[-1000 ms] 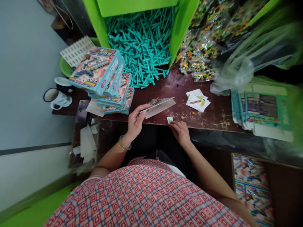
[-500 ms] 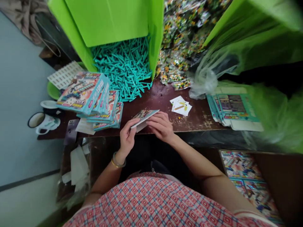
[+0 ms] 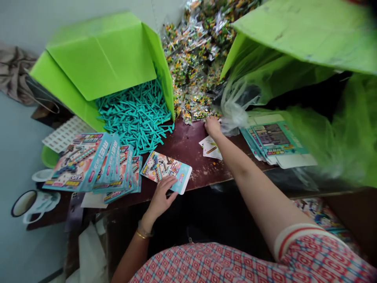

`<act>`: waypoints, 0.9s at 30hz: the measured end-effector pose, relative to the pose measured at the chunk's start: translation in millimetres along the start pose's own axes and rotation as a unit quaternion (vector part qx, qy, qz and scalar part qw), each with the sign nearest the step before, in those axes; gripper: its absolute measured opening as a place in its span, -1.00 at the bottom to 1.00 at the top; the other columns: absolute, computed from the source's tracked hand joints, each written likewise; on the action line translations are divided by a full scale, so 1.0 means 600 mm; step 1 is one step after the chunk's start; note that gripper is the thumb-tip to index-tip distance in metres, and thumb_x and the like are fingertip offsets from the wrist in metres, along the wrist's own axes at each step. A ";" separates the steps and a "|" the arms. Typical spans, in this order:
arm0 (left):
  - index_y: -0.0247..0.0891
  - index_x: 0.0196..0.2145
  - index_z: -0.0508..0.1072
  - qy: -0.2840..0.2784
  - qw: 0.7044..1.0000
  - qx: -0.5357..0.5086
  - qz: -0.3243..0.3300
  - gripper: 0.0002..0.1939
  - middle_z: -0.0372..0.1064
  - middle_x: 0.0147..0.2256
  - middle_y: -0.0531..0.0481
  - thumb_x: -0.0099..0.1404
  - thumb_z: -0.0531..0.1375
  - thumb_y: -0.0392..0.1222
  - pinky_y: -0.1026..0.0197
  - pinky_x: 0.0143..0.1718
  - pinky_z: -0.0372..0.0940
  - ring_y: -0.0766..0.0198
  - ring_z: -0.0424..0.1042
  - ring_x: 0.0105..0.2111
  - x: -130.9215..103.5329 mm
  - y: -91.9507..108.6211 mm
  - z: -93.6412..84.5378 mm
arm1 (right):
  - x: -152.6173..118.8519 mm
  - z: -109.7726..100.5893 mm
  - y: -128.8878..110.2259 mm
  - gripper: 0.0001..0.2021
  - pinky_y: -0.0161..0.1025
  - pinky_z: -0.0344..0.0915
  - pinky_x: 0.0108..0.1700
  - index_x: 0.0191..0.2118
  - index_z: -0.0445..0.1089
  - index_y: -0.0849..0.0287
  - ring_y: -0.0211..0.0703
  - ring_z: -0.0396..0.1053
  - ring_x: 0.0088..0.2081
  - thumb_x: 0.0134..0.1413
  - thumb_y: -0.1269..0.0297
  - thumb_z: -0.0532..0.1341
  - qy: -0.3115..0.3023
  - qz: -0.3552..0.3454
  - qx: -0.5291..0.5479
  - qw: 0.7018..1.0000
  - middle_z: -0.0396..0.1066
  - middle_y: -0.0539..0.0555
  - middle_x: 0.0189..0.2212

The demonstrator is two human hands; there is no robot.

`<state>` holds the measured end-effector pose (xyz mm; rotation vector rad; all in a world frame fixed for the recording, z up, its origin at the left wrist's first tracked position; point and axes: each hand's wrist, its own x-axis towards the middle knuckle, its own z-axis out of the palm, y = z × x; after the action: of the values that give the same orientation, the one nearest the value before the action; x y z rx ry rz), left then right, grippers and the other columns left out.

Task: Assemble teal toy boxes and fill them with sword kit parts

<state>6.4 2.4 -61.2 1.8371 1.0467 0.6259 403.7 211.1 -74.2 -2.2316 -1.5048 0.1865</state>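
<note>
Right hand (image 3: 212,125) apparently at bagged pieces (image 3: 196,103), cards (image 3: 209,151) partly behind forearm (image 3: 250,175).

The printed carton (image 3: 165,166) at the near edge is light blue at its right end, the rest a multicoloured picture on white and pale peach; the stacked boxes (image 3: 78,159) at left repeat it, white lettering on blue sides. The far clear bags (image 3: 194,72) show orange, green and black specks. The sticks (image 3: 135,118) are turquoise, their bin (image 3: 103,65) lime green, the bench (image 3: 191,137) dark red-brown with pale scuffs. The near shirt (image 3: 203,259) carries red, white and blue geometric motifs.
</note>
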 end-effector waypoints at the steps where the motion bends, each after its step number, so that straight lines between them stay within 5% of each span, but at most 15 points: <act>1: -0.10 0.04 0.65 0.030 0.998 -0.054 -0.031 -0.64 0.54 0.15 -0.19 0.28 0.38 -0.09 -0.26 0.43 0.10 -0.13 0.40 0.27 0.007 0.005 -0.004 | -0.005 -0.010 0.000 -0.69 0.06 0.34 0.15 -0.01 0.52 0.43 0.19 0.41 0.06 0.25 0.51 0.09 -0.001 0.001 0.004 1.000 0.50 0.48 0.02; 3: -0.16 -0.01 0.66 0.076 0.974 -0.194 -0.093 -0.62 0.58 0.08 -0.23 0.27 0.40 0.03 -0.21 0.36 0.23 -0.12 0.48 0.18 0.023 0.012 -0.008 | -0.049 -0.030 -0.015 -0.67 0.03 0.37 0.14 -0.02 0.53 0.35 0.14 0.43 0.03 0.26 0.51 0.06 0.022 -0.022 0.027 0.999 0.52 0.40 -0.02; 5: -0.19 0.06 0.60 0.095 0.918 -0.361 -0.135 -0.47 0.57 0.09 -0.26 0.25 0.41 0.16 -0.17 0.26 0.36 -0.11 0.53 0.13 0.041 0.015 -0.009 | -0.136 -0.043 -0.049 -0.69 -0.01 0.38 0.16 0.01 0.53 0.25 0.08 0.42 0.06 0.28 0.47 0.11 0.049 -0.130 0.091 0.986 0.52 0.31 0.00; 6: -0.19 0.10 0.56 0.100 0.882 -0.435 -0.150 -0.41 0.55 0.11 -0.27 0.24 0.41 0.20 -0.15 0.21 0.41 -0.10 0.55 0.11 0.051 0.015 -0.008 | -0.188 -0.047 -0.071 -0.72 -0.03 0.38 0.16 0.02 0.53 0.18 0.06 0.42 0.07 0.31 0.41 0.14 0.037 -0.239 0.145 0.959 0.53 0.25 0.00; 8: -0.21 0.11 0.53 0.114 0.820 -0.526 -0.194 -0.43 0.57 0.08 -0.24 0.26 0.40 0.15 -0.08 0.11 0.50 -0.03 0.60 0.04 0.068 0.015 -0.008 | -0.281 -0.046 -0.120 -0.76 -0.11 0.43 0.13 0.04 0.55 0.06 -0.04 0.45 0.06 0.37 0.28 0.19 -0.100 -0.462 0.226 0.852 0.55 0.15 0.00; 10: -0.27 0.03 0.55 0.142 0.779 -0.547 -0.272 -0.61 0.63 -0.10 -0.19 0.32 0.36 -0.04 0.00 -0.02 0.56 0.06 0.65 -0.13 0.078 0.015 -0.008 | -0.320 -0.034 -0.165 -0.76 -0.16 0.42 0.13 0.03 0.57 0.04 -0.10 0.48 0.06 0.42 0.19 0.19 -0.189 -0.533 0.269 0.779 0.57 0.10 0.01; 11: -0.32 -0.01 0.56 0.153 0.763 -0.547 -0.310 -0.69 0.64 -0.20 -0.18 0.34 0.32 -0.13 0.03 -0.07 0.58 0.08 0.66 -0.20 0.079 0.015 -0.008 | -0.313 -0.022 -0.184 -0.75 -0.17 0.41 0.13 0.03 0.57 0.06 -0.11 0.48 0.05 0.44 0.19 0.17 -0.200 -0.522 0.274 0.783 0.57 0.10 0.01; 15: -0.48 -0.04 0.56 0.153 0.721 -0.561 -0.377 -0.72 0.63 -0.28 -0.28 0.38 0.23 -0.24 0.04 -0.11 0.60 0.03 0.68 -0.22 0.062 0.021 -0.007 | -0.170 0.044 -0.238 -0.61 -0.05 0.26 0.23 0.17 0.52 0.23 0.03 0.38 0.18 0.43 0.43 0.03 -0.152 -0.373 0.143 0.904 0.51 0.25 0.17; 19: -0.41 0.02 0.55 0.168 0.742 -0.561 -0.328 -0.67 0.65 -0.15 -0.26 0.33 0.33 -0.23 0.00 0.05 0.56 0.00 0.66 -0.05 0.031 0.021 -0.010 | -0.066 0.083 -0.259 -0.55 0.08 0.07 0.29 0.25 0.46 0.39 0.18 0.24 0.24 0.41 0.49 -0.01 -0.167 -0.322 -0.011 0.932 0.42 0.39 0.24; 23: -0.24 0.05 0.53 0.210 0.782 -0.538 -0.236 -0.56 0.62 -0.01 -0.14 0.23 0.44 -0.19 -0.03 0.19 0.48 0.01 0.57 0.13 0.026 0.011 -0.019 | -0.106 0.055 -0.253 -0.62 0.03 0.15 0.13 0.00 0.59 0.40 0.16 0.35 0.04 0.39 0.46 0.02 -0.143 -0.264 -0.037 0.953 0.56 0.42 -0.05; 27: -0.18 0.05 0.53 0.236 0.807 -0.512 -0.176 -0.62 0.58 0.11 -0.11 0.31 0.40 -0.07 0.00 0.26 0.41 0.06 0.48 0.23 0.076 0.012 0.004 | -0.259 0.011 -0.260 -0.74 -0.08 0.22 -0.01 -0.07 0.59 0.23 0.04 0.40 -0.07 0.37 0.33 0.15 -0.134 -0.294 -0.033 0.946 0.58 0.25 -0.10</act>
<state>34.7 38.7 -56.2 0.5237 1.0049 1.1560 207.2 120.5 -33.3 -1.7500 -2.2776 0.2598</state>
